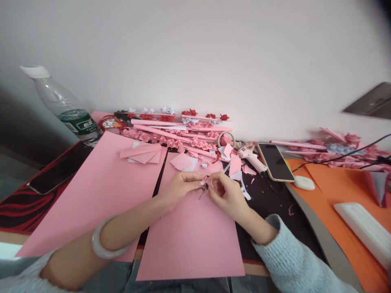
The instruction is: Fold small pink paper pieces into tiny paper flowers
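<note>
Evidently, over a flat pink paper sheet (192, 240), the left hand (179, 188) and right hand (227, 193) pinch a small curled pink-paper rose (205, 180) between fingertips; likely light and crushable, best held by its base. Beyond lie similar ruffled pink blooms (201, 143).

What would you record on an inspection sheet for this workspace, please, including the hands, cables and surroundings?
Surface: dark mat, mostly covered; two pink sheets overhang the near edge; orange paper at right.
Job's things: one small pink flower in hand; paper pieces on the left-hand sheet; finished flowers heaped along the back.
Clutter: scraps, glue gun, phone and bottle around the work; keyboard at far right.
Hands: left hand and right hand both pinch the flower at the fingertips.
Cables: dark cable crosses the right-hand flower heap.
Surroundings: pale wall behind; other people, nothing seen.
</note>
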{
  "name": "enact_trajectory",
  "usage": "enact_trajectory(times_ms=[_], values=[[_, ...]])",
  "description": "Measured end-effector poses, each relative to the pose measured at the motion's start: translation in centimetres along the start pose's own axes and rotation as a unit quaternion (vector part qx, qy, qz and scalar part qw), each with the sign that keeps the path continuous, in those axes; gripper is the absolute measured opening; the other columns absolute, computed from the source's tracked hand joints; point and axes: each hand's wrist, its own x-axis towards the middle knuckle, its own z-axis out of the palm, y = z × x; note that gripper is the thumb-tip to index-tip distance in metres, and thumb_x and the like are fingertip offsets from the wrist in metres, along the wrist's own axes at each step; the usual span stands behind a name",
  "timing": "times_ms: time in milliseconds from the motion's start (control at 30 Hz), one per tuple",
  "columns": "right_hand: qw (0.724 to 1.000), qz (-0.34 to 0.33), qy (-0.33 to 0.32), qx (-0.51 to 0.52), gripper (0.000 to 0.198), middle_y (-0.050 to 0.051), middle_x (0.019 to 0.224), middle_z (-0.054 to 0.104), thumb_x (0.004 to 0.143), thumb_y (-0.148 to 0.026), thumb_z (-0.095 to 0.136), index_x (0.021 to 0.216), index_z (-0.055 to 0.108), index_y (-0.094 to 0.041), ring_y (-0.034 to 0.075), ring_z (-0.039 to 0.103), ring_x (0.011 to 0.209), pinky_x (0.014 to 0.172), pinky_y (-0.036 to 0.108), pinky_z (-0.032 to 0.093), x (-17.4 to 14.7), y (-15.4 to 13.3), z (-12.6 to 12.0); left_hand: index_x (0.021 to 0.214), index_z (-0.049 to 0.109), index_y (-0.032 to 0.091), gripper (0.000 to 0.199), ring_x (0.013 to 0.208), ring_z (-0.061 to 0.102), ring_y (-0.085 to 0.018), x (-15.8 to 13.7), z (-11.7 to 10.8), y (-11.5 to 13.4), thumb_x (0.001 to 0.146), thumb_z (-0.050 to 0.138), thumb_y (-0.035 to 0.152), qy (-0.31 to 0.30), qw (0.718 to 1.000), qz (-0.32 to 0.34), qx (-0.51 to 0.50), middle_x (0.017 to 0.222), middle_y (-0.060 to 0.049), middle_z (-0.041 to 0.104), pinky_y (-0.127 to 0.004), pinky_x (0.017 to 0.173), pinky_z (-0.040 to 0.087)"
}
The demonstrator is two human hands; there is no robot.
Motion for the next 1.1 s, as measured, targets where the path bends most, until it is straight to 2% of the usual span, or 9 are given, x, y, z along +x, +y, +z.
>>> enact_trajectory(times_ms=[267,500,833,1100], values=[[0.999,-0.021,0.010,-0.028,0.012,-0.004,0.061,0.043,0.079,-0.013,0.050,0.089,0.052,-0.018,0.010,0.042,0.051,0.049,0.021,0.036,-0.07,0.24,0.01,0.092,0.071,0.012,0.023,0.087,0.061,-0.018,-0.06,0.03,-0.08,0.072,0.067,0.022,-0.002,1.000,0.010,0.006,0.093,-0.009,0.069,-0.031,0.083,0.046],[0.996,-0.063,0.016,-0.055,0.016,0.001,0.073,0.055,0.081,-0.013,0.050,0.095,0.056,-0.019,0.011,0.047,0.056,0.054,0.022,0.040,-0.10,0.76,-0.13,0.085,0.071,0.013,0.016,0.085,0.063,-0.018,-0.07,-0.09,0.40,0.073,0.064,0.021,-0.009,0.998,-0.008,-0.069,0.084,-0.007,0.069,-0.036,0.087,0.045],[0.993,-0.083,-0.001,-0.089,0.016,0.004,0.078,0.059,0.085,-0.014,0.048,0.096,0.059,-0.019,0.013,0.054,0.064,0.058,0.024,0.043,-0.12,0.85,-0.38,0.088,0.071,0.014,0.018,0.084,0.063,-0.018,0.17,-0.47,0.36,0.073,0.065,0.023,-0.005,1.000,-0.014,0.001,0.086,-0.006,0.069,-0.035,0.088,0.045],[0.990,-0.101,0.010,-0.101,0.016,0.005,0.078,0.060,0.087,-0.016,0.047,0.095,0.060,-0.019,0.014,0.057,0.066,0.058,0.024,0.045,-0.09,0.98,-0.43,0.095,0.070,0.015,0.025,0.095,0.061,-0.020,0.13,-0.71,0.64,0.071,0.066,0.019,-0.047,0.998,-0.006,0.040,0.100,-0.008,0.069,-0.036,0.091,0.042]])
